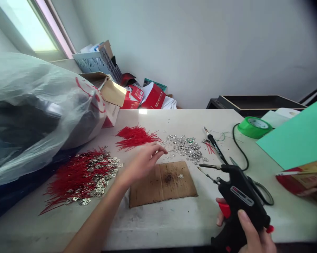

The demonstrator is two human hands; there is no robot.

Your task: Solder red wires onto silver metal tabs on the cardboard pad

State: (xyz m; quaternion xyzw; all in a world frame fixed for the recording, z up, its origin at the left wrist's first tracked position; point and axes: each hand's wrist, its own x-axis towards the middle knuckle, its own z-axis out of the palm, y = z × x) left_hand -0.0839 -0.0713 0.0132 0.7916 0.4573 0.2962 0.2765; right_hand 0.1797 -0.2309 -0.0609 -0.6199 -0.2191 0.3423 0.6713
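My right hand (250, 232) is wrapped round the grip of a black soldering gun (240, 191) with a red trigger, its tip pointing left over the table. My left hand (148, 158) reaches over the far left edge of a brown cardboard piece (161, 186), fingers pinched together; what they hold, if anything, is too small to make out. A small metal plate (180, 176) lies on the cardboard beside a dark burnt spot. Just beyond my left hand are loose red wires (137, 137) and, to its right, a pile of small silvery parts (187, 147).
Red wires with metal plates (82, 174) are heaped at left, beside a large plastic bag (42, 112). At right are a soldering iron (216, 146), green tape (254, 127), a cable and a green sheet (301, 133). Boxes (95, 63) stand behind the table.
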